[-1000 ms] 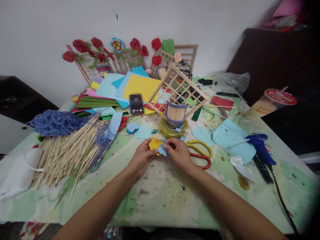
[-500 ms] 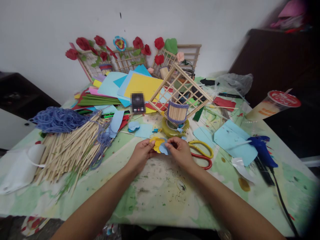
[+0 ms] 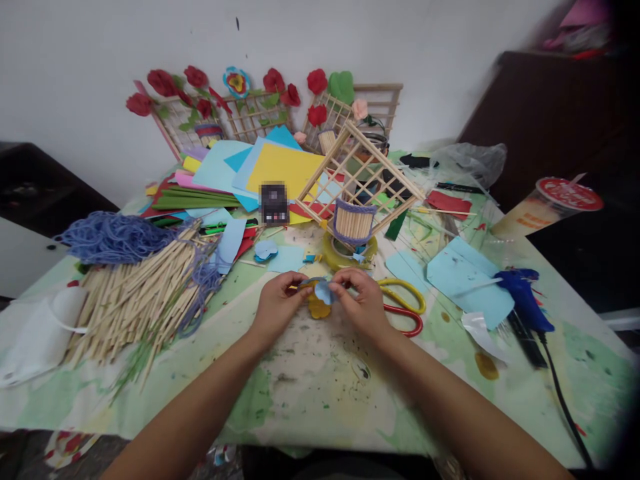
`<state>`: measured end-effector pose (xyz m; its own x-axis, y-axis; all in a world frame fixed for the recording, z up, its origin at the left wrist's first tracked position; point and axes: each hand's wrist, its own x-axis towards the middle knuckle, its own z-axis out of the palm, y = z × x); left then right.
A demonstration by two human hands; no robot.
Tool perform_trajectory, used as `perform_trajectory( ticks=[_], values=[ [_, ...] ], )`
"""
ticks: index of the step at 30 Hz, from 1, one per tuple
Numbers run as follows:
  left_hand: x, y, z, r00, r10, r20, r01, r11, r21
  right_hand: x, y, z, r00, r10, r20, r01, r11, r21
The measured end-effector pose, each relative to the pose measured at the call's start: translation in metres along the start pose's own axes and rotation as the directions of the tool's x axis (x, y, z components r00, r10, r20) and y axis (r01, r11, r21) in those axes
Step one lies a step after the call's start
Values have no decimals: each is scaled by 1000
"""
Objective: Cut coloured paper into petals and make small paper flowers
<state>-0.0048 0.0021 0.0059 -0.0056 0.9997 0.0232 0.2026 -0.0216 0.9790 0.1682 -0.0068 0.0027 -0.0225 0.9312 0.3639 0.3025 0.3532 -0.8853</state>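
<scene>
My left hand (image 3: 280, 305) and my right hand (image 3: 361, 301) meet over the middle of the table, fingers pinched. Between them is a light blue paper flower cutout (image 3: 323, 291), bent, with an edge running to my left fingertips. Just under it shows a yellow paper flower cutout (image 3: 319, 309); I cannot tell whether it is held or lies on the cloth. Beside my right hand lie scissors (image 3: 403, 308) with one yellow and one red handle. Behind the hands is a roll of yellowish tape (image 3: 334, 257), with a wooden stick lattice (image 3: 353, 167) standing above it.
Left are cut sticks (image 3: 135, 300), purple yarn (image 3: 117, 237) and a white bottle-like object (image 3: 43, 337). A blue glue gun (image 3: 527, 300) with its cord and light blue paper (image 3: 470, 283) lie right. A cup (image 3: 547, 203) stands at the right edge. Blue cutouts (image 3: 265, 250) lie behind my left hand.
The yellow cutout, earlier upright at my left fingertips, now sits lower beneath the blue one. The blue cutout has shifted slightly left and bent between both hands. The view has moved slightly.
</scene>
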Motion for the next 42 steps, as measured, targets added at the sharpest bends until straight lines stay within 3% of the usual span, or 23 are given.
perform_trajectory(
  ticks=[3, 8, 11, 14, 17, 19, 23, 27, 31, 34, 39, 42],
  values=[
    [-3, -2, 5, 995, -75, 61, 85, 978, -189, -1, -2, 3, 996, -76, 49, 77, 997, -2],
    [-7, -4, 10, 982, -158, 106, 186, 915, -359, 0, 1, 5, 993, 75, 87, -73, 997, -20],
    [-4, -2, 6, 994, -105, 3, 101, 947, -306, 0, 6, 5, 990, 86, 114, -80, 995, -57],
    [1, 0, -2, 989, 35, -141, -61, 981, -187, 1, 7, 3, 989, 28, 142, -11, 993, -120],
    [5, 2, -9, 961, 122, -249, -153, 982, -110, 1, 3, -2, 993, -80, 84, 97, 969, -227],
    [6, 2, -9, 956, 102, -275, -140, 983, -122, 1, -3, -5, 991, -133, 16, 133, 959, -250],
    [-1, 2, 0, 987, -43, -157, 7, 974, -228, -2, -16, -6, 988, -120, -101, 112, 990, -86],
    [-14, 4, 16, 983, -182, 26, 180, 931, -316, -7, -19, 3, 998, -25, -51, 23, 999, -33],
    [-22, 6, 25, 969, -218, 117, 246, 901, -357, -10, -13, 8, 1000, 20, -19, -21, 998, -63],
    [-19, 6, 21, 968, -218, 121, 247, 902, -355, -9, -10, 7, 1000, 4, -18, -5, 998, -59],
    [-7, 4, 10, 981, -192, 30, 191, 919, -345, -10, -10, 5, 999, -26, 18, 28, 997, -71],
    [-8, 2, 11, 972, -220, 82, 235, 906, -352, -10, -10, 6, 999, -21, 25, 23, 995, -92]
  ],
)
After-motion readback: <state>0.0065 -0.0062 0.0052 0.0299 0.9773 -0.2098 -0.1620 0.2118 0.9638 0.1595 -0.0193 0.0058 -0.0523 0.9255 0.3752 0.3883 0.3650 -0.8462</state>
